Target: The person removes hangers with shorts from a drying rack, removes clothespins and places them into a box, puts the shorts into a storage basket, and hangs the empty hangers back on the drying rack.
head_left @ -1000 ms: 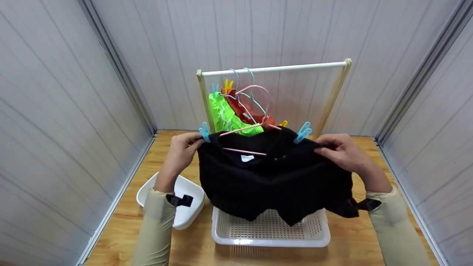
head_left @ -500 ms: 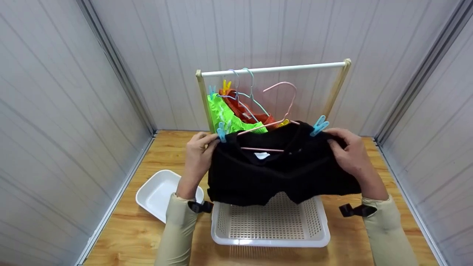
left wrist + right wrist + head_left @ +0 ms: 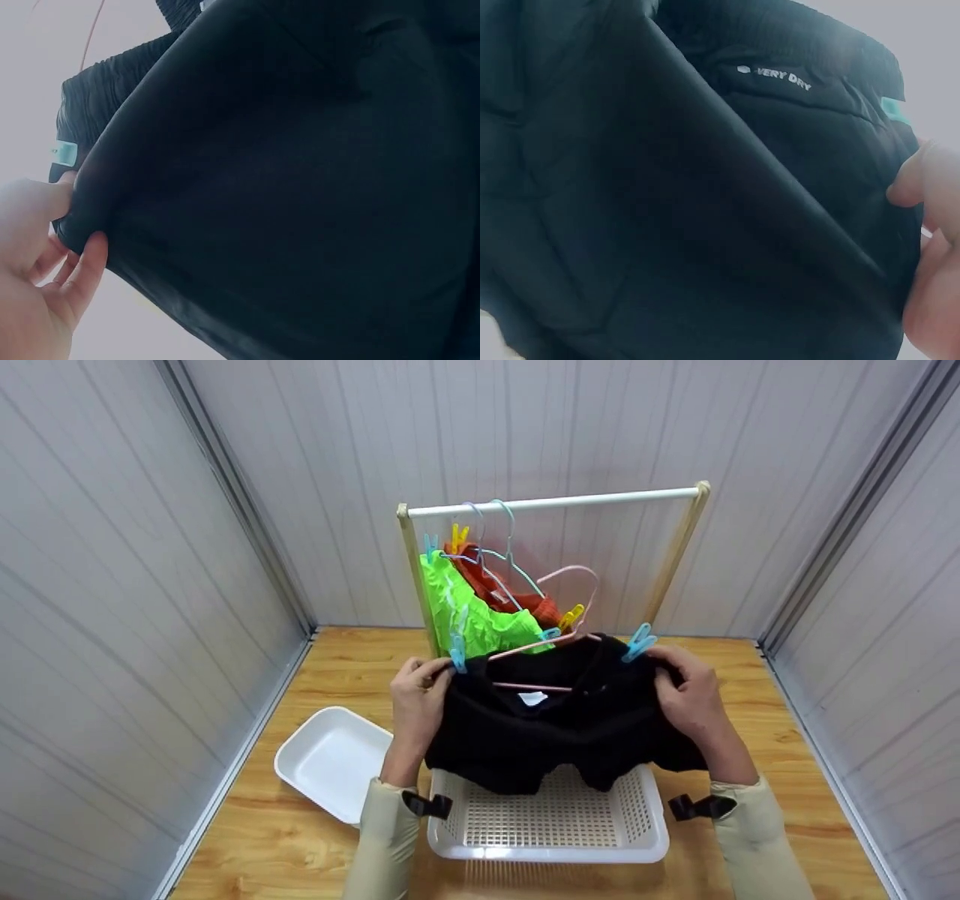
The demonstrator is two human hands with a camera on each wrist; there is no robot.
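Observation:
Black shorts (image 3: 555,735) with a gathered waistband hang spread on a pink hanger (image 3: 532,688), held in the air over the basket. Light-blue clothespins grip the waistband: a left clothespin (image 3: 457,652) and a right clothespin (image 3: 640,643). My left hand (image 3: 418,701) pinches the left side of the shorts just below its clothespin. On the other side my right hand (image 3: 694,690) pinches the fabric between thumb and fingers. In the right wrist view, small white lettering shows on the shorts (image 3: 780,150). The hanger's hook stands up free, below the rail.
Behind is a drying rack with a white rail (image 3: 600,500) and wooden posts. Bright green shorts (image 3: 472,615) and a rust-red garment (image 3: 491,581) hang at its left. A white perforated basket (image 3: 547,853) stands below, and a white tub (image 3: 330,765) at left.
Both hands moved right and slightly up with the shorts and hanger, then lowered them a little. More of the white tub shows now. Both hands keep hold of the fabric.

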